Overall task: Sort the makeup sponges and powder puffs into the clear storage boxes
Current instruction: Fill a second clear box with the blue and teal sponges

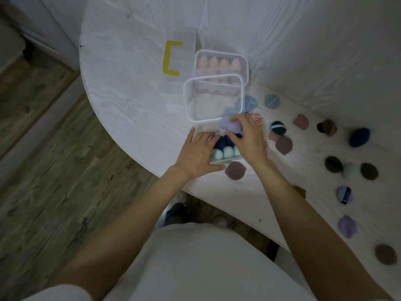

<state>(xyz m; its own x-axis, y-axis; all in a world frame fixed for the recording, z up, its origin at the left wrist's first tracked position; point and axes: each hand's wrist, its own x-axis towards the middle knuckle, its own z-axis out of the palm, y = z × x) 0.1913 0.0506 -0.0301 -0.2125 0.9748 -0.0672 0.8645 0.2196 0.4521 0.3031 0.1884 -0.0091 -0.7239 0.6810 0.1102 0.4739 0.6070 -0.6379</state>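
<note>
A clear box [244,61] at the back holds several peach sponges [223,65]. In front of it stands an empty clear box [187,98]. Nearest me, a third clear box [225,160] holds pale green sponges [227,152] and dark blue ones [223,141]. My left hand [198,154] rests flat on this box's left side, fingers straight. My right hand [247,137] is over the box, its fingers curled round a lilac sponge [226,124]. Several puffs lie loose on the table to the right, among them a mauve puff [235,170] and a dark green puff [278,127].
The white round table [130,94] carries a clear lid with a yellow clip [171,58] at the back left. Its curved edge runs close in front of me, with wood floor [43,148] at the left. Puffs spread to the far right, including a navy puff [359,137].
</note>
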